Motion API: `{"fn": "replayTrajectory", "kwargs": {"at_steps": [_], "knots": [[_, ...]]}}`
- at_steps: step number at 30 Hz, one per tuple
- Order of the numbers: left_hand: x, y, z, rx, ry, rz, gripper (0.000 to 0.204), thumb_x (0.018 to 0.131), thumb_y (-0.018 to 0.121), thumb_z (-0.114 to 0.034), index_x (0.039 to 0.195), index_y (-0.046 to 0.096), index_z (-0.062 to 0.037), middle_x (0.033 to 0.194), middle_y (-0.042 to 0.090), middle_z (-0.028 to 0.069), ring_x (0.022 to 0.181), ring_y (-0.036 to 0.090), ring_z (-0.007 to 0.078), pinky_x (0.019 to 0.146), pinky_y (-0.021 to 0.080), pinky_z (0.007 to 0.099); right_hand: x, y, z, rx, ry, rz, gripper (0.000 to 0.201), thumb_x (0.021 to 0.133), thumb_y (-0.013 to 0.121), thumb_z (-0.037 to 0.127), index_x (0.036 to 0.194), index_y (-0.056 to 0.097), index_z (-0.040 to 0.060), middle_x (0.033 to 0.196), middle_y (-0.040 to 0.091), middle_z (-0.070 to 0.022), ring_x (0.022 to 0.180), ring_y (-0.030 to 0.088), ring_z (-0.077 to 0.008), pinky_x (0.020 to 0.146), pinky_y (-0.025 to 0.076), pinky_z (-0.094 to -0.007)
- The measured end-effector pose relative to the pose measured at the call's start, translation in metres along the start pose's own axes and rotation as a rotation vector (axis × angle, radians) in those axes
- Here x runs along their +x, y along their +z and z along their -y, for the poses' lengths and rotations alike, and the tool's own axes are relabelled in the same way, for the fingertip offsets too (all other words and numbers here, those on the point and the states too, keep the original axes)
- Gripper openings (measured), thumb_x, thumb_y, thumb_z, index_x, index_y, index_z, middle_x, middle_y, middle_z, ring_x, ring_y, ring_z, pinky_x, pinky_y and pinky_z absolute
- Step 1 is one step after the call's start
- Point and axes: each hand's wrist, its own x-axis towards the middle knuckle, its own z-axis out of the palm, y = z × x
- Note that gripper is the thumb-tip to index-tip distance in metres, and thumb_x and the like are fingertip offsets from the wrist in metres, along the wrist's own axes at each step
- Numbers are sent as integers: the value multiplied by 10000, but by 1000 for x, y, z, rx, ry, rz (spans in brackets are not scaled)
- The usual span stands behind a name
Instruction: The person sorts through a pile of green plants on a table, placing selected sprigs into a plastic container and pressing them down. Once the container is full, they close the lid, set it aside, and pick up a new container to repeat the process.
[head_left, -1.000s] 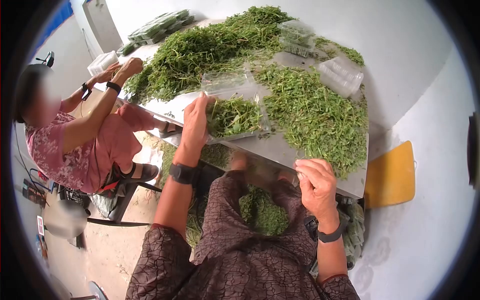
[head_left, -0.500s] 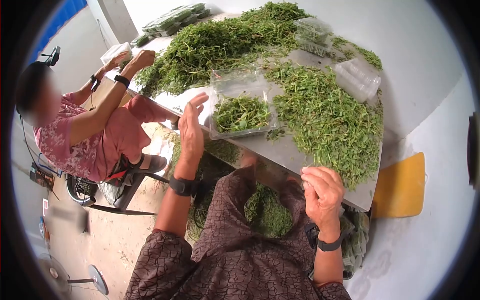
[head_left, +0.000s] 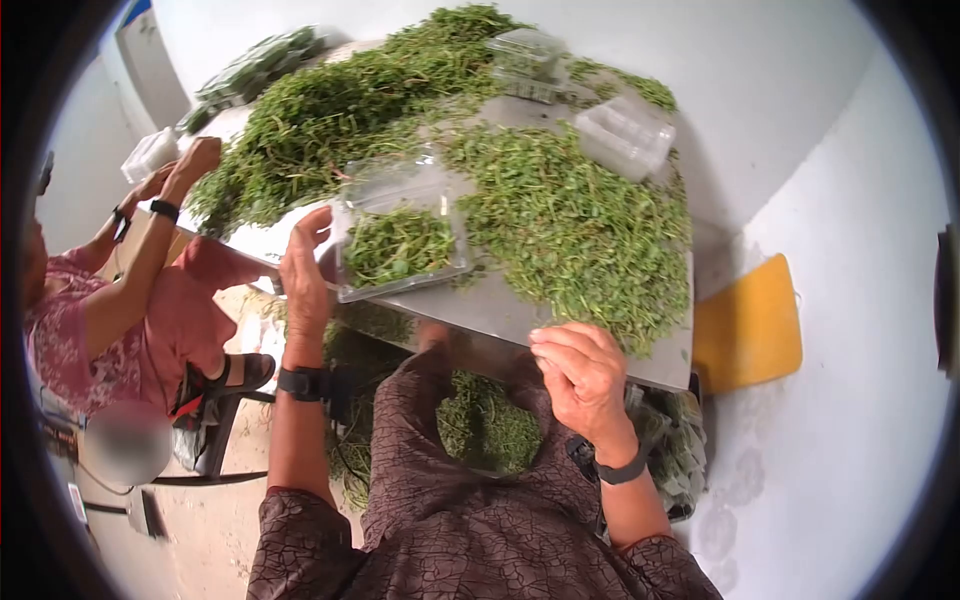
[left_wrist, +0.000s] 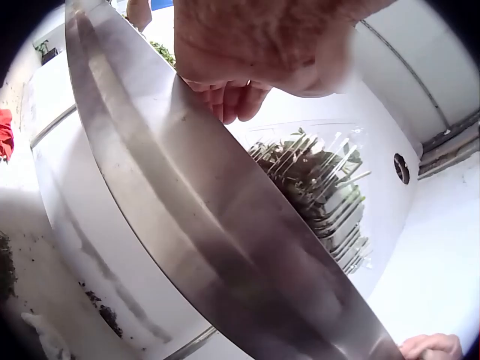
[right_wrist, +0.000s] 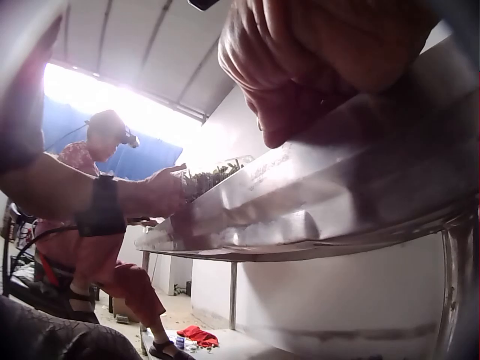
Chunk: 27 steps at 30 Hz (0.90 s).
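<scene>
A clear plastic clamshell box [head_left: 455, 262] lies at the table's front edge with its lid raised, holding leafy green stems [head_left: 400, 245]. Upright at its left side is my left hand [head_left: 305, 270], fingers relaxed and slightly bent; in the left wrist view that hand [left_wrist: 262, 45] hangs above the table edge, near the box's greens [left_wrist: 311, 184]. My right hand [head_left: 583, 378] is over the front edge, right of the box, fingers loosely bent and thumb near the fingertips; nothing shows in it. The right wrist view has this hand [right_wrist: 322, 45] close above the metal rim [right_wrist: 300, 191].
Loose greens [head_left: 590, 230] cover the table's right part, with a larger heap [head_left: 330, 120] behind. Empty-looking clear boxes [head_left: 625, 138] and filled packs [head_left: 260, 68] stand around them. Another person [head_left: 150, 310] sits at the left. A yellow board [head_left: 750, 330] leans at the right.
My left hand has let go of the box's left side and stays beside it. The head view has shifted, so the table appears further left. My right hand keeps much the same pose.
</scene>
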Motion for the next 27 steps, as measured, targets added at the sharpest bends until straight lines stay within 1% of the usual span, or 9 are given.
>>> {"fn": "replayTrajectory", "kwargs": {"at_steps": [3, 5, 9, 13, 17, 18, 21, 24, 27], "knots": [[13, 2, 4, 37, 56, -4, 530, 1034, 266, -374, 1121, 619, 11, 1044, 630, 130, 933, 575, 217, 856, 455, 342, 1, -8, 2, 47, 17, 35, 153, 699, 681, -37, 842, 677, 19, 973, 700, -69, 929, 640, -260, 822, 508, -357], [15, 1, 7, 78, -5, 11, 521, 1035, 264, -368, 1109, 621, 4, 984, 636, 122, 881, 580, 198, 806, 459, 327, 6, -22, 6, 63, 48, 29, 169, 715, 669, -54, 871, 684, 10, 984, 698, -95, 927, 644, -261, 819, 514, -353], [20, -3, 9, 92, -95, 19, 515, 1025, 315, -393, 1027, 633, 12, 841, 629, 110, 754, 573, 173, 699, 459, 304, 35, -65, -2, -257, 80, -117, 166, 736, 676, -26, 899, 687, 2, 975, 698, -135, 843, 656, -290, 743, 531, -362], [30, -1, 12, 215, -22, 5, 492, 1015, 376, -369, 905, 647, 26, 655, 584, 89, 615, 542, 172, 616, 440, 317, 60, -84, -36, -492, 216, -65, 155, 780, 676, 93, 909, 688, 7, 936, 686, -161, 824, 637, -343, 733, 516, -414], [36, 7, 18, 139, -124, -72, 475, 1011, 396, -357, 850, 649, 12, 640, 572, 89, 612, 530, 165, 607, 428, 317, 84, -83, -65, -641, 399, 83, 253, 817, 667, 252, 891, 694, 11, 861, 671, -186, 816, 628, -363, 726, 495, -465], [36, 7, 18, 194, -140, -72, 469, 1009, 400, -354, 833, 645, 6, 638, 571, 92, 615, 535, 170, 613, 431, 325, 93, -81, -67, -652, 477, 145, 314, 814, 671, 307, 801, 676, -6, 801, 659, -199, 807, 623, -372, 728, 488, -471], [33, 9, 20, 280, -98, -88, 437, 1005, 411, -330, 820, 628, 1, 652, 578, 109, 623, 554, 213, 635, 442, 356, 104, -73, -84, -771, 476, 245, 306, 777, 685, 278, 688, 639, -11, 708, 627, -215, 735, 613, -390, 684, 484, -480], [33, 10, 19, 342, -32, -96, 377, 998, 422, -276, 819, 599, 5, 711, 593, 148, 634, 554, 303, 646, 445, 373, 115, -62, -91, -721, 579, 428, 233, 775, 677, 240, 786, 690, 7, 729, 656, -218, 724, 649, -361, 700, 504, -427], [33, 12, 18, 350, 5, -105, 382, 998, 428, -280, 800, 592, 2, 716, 592, 152, 638, 556, 311, 643, 446, 368, 116, -55, -103, -711, 622, 421, 176, 764, 631, 180, 743, 683, 14, 719, 651, -215, 694, 650, -347, 678, 509, -415]]}}
